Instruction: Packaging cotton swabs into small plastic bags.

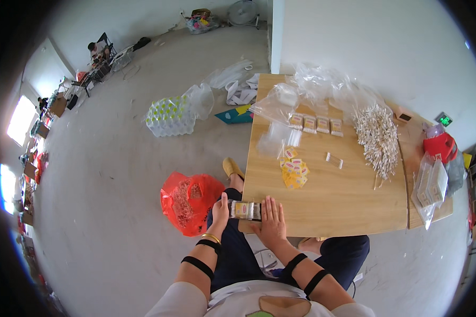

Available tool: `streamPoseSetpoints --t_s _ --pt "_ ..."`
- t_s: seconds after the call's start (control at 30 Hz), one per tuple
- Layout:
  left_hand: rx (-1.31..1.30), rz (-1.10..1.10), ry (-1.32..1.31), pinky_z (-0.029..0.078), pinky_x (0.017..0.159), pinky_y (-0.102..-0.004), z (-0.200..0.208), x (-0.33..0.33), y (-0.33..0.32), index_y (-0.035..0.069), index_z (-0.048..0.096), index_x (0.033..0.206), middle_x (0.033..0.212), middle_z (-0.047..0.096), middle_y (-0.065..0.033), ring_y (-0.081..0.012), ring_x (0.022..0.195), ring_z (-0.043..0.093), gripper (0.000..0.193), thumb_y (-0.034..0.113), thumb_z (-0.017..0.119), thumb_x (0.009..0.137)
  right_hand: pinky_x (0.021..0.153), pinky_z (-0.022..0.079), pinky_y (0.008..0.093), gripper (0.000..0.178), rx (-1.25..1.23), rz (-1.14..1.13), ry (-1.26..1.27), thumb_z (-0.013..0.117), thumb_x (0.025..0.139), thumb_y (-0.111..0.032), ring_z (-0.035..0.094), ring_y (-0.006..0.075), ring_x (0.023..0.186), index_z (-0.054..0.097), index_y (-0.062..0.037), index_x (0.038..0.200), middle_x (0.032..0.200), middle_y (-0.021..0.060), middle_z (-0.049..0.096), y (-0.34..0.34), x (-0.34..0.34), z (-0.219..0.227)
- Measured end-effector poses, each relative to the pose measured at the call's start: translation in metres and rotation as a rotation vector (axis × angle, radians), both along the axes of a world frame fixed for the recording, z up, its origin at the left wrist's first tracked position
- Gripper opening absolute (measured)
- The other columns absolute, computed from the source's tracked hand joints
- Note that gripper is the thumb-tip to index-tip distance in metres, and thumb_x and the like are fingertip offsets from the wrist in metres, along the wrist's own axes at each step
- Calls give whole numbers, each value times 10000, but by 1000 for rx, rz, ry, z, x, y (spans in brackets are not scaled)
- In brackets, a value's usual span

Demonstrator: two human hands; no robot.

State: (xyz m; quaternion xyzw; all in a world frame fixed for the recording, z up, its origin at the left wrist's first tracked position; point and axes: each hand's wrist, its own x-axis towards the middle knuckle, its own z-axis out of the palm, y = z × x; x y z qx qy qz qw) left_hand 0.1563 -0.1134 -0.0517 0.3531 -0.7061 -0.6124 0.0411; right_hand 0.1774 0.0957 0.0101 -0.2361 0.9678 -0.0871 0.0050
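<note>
Currently, the left hand [221, 212] has its grip closed around the left end of a clear rectangular packet of white cotton swabs with a yellow-and-white label [243, 210], at the near-left corner of the light-brown wooden tabletop [333, 206]. The right hand [271, 221], its grip open with fingers extended, lies at the packet's other end. Beyond are scattered yellow-and-white paper cards [294, 171] and a heap of loose white swabs [376, 134].
</note>
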Motion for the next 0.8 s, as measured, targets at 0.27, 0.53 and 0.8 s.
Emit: streamPoseSetpoints --t_s 0.27,0.53,0.8 --pt "-340 -269 12 459 656 -475 -7 -9 14 -14 567 700 670 595 -218 -376 701 645 664 559 433 1008 1231 113 474 951 83 7 -60 521 898 -627 161 307 1522 281 47 1524 1626 189 210 -12 -3 4" --pt "-694 -137 327 441 841 -470 63 -15 26 17 562 1015 1018 590 -174 -373 982 570 320 320 458 1025 1104 332 488 524 -318 -327 129 660 849 -245 404 367 1324 525 -37 1310 1385 178 477 130 -68 6" --pt "-798 -839 582 294 1109 -530 115 -57 177 13 448 1355 1426 419 -223 -412 1318 396 522 275 598 930 1015 383 466 435 -415 -948 232 723 785 -191 461 343 1206 575 -85 1180 1234 137 524 271 -106 10"
